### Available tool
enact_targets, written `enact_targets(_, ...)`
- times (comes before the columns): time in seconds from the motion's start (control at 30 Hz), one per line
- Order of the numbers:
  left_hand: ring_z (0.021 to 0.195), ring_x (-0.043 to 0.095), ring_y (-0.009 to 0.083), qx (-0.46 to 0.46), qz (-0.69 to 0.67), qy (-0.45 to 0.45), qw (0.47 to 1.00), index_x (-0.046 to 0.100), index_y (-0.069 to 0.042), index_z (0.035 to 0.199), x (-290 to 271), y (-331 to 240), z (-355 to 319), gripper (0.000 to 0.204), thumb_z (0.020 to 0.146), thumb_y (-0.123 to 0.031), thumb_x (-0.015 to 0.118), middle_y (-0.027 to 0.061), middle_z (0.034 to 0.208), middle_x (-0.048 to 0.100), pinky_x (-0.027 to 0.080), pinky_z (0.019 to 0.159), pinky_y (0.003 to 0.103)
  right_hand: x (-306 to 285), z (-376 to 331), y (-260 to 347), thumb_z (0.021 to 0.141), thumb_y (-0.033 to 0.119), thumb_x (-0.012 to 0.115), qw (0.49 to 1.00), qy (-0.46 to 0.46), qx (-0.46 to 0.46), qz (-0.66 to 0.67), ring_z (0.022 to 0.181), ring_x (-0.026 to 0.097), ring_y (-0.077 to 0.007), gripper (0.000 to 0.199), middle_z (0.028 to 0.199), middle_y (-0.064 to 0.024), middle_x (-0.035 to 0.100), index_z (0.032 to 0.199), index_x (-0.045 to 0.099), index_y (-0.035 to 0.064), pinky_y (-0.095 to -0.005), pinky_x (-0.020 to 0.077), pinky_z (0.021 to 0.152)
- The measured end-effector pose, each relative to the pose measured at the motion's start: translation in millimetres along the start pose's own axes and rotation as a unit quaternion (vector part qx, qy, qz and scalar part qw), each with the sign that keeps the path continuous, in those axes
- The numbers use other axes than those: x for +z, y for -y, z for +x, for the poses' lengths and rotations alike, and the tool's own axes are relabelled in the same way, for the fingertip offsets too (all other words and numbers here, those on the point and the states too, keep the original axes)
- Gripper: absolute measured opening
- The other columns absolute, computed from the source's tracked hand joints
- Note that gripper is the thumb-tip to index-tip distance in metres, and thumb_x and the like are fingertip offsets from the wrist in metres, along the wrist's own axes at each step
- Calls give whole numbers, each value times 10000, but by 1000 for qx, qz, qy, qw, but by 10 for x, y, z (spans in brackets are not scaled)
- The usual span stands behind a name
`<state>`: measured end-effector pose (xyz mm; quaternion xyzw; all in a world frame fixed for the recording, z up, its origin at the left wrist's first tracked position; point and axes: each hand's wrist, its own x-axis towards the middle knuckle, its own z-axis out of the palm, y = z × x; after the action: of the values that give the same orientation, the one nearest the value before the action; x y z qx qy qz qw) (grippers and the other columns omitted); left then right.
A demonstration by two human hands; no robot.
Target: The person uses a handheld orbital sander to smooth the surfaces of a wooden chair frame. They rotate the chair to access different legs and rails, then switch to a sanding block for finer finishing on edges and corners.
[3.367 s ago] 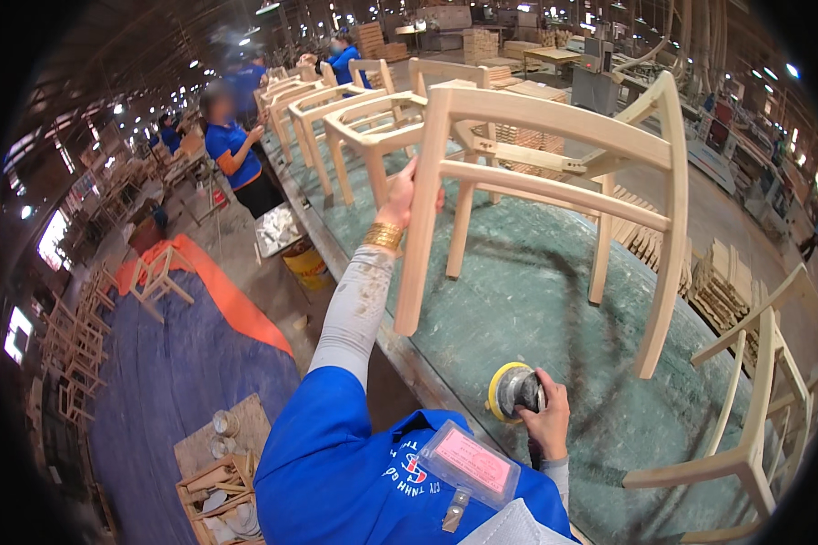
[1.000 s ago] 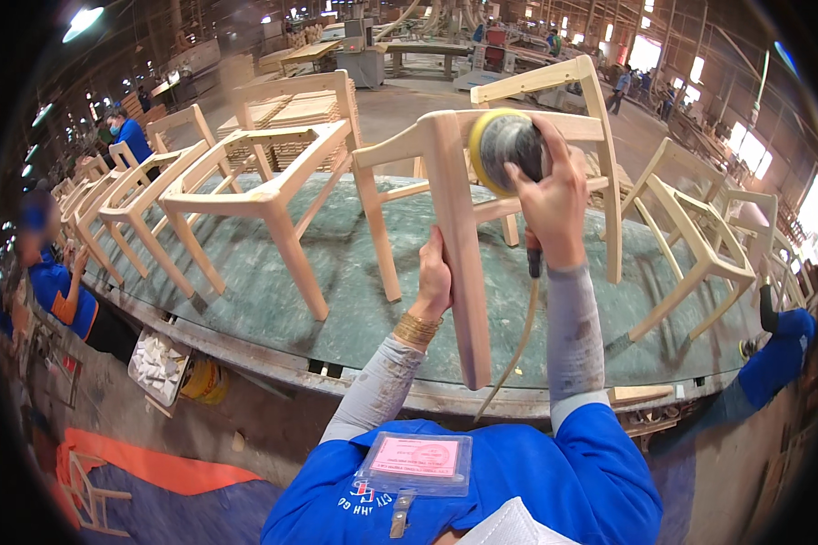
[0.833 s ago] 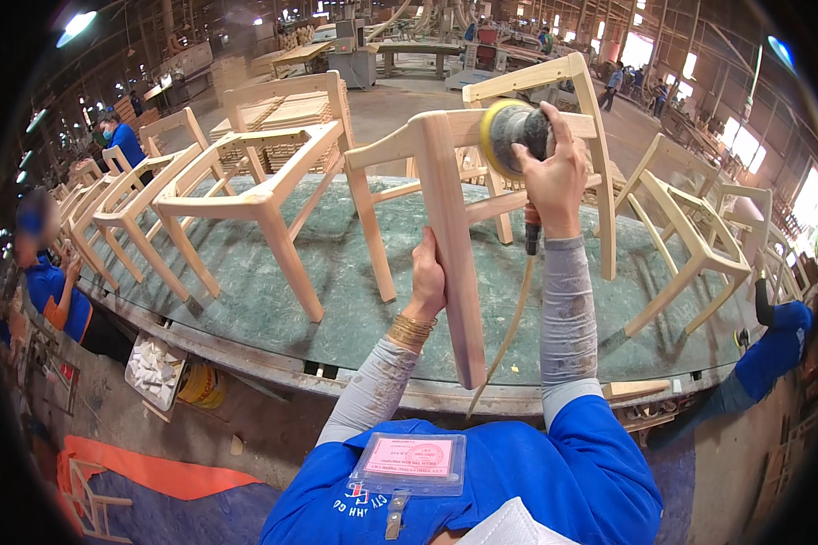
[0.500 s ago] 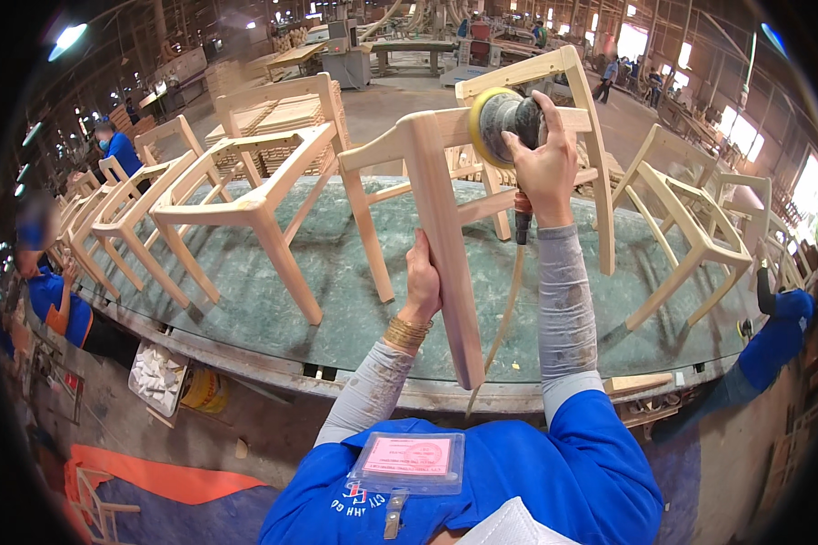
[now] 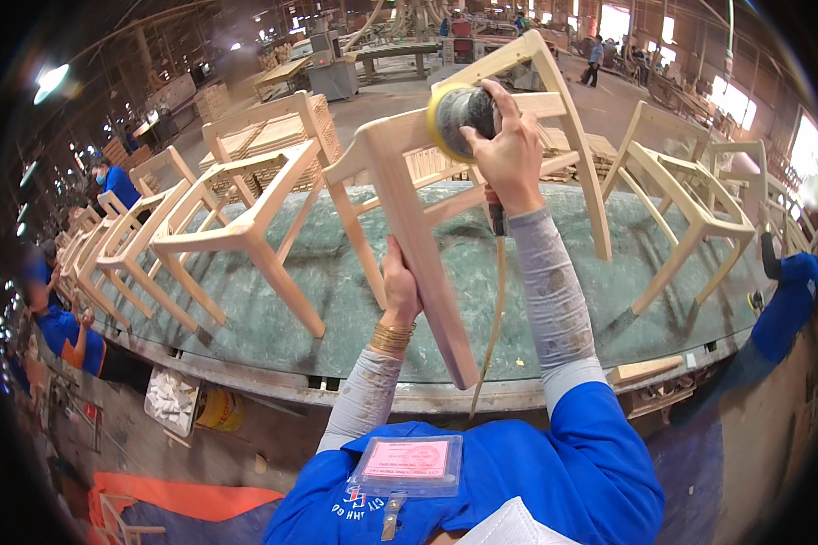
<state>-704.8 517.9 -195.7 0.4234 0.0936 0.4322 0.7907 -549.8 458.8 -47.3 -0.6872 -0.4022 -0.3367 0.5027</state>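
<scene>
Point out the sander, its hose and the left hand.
Sander (image 5: 466, 118), head view: on its dusty dark body.
Hose (image 5: 499, 309), head view: partway along its length.
Left hand (image 5: 401, 289), head view: middle of the hand.

Upper centre of my remote feed, the right hand (image 5: 513, 153) holds a sander (image 5: 463, 116) against a wooden chair (image 5: 394, 173); mid-frame, the left hand (image 5: 401, 289) grips its leg (image 5: 434, 286)

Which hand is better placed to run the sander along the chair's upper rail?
Likely your right hand: it holds the sander at the upper rail, while your left hand holds the leg.
</scene>
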Motion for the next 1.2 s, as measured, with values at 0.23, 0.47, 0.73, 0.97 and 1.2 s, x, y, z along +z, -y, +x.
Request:
enact_targets(0.23, 601, 560, 183, 30, 2, -40, 999, 509, -42, 1003, 1, -11, 183, 490, 988, -458, 249, 93, 739, 567, 487, 519, 298, -553, -328, -875, 647, 135, 726, 992, -40, 106, -56, 1079, 503, -339, 679, 1140, -83, 609, 1273, 478, 216, -433, 456, 885)
enact_targets(0.47, 591, 549, 181, 27, 12, -14, 999, 505, -50, 969, 40, -158, 288, 518, 981, -491, 235, 92, 743, 554, 482, 518, 293, -1029, -1245, -1503, 621, 151, 744, 963, 79, 256, -40, 970, 564, -342, 704, 1003, -136, 547, 1267, 490, 272, -422, 478, 834)
enact_targets(0.73, 585, 518, 192, 74, 49, -21, 996, 472, -53, 986, 125, -189, 354, 468, 990, -457, 235, 97, 712, 516, 466, 529, 300, -1056, -1287, -1689, 636, 154, 763, 974, 79, 208, 40, 962, 562, -295, 677, 1000, -121, 566, 1259, 508, 228, -376, 477, 825)
enact_targets(0.97, 601, 490, 195, 82, 58, -56, 993, 448, -46, 993, 187, -77, 189, 374, 998, -374, 267, 98, 712, 478, 444, 516, 299, -767, -135, -1483, 663, 160, 745, 991, 3, 46, 125, 983, 533, -303, 641, 1044, -114, 586, 1255, 503, 208, -391, 470, 826)
enact_targets(1.2, 603, 475, 196, 43, 86, -67, 993, 447, -35, 896, 275, 37, 32, 481, 974, -460, 235, 98, 693, 462, 438, 514, 298, -425, 591, -1610, 690, 216, 743, 991, 58, 89, 87, 818, 607, -409, 646, 1031, -232, 485, 1272, 474, 301, -445, 508, 752)
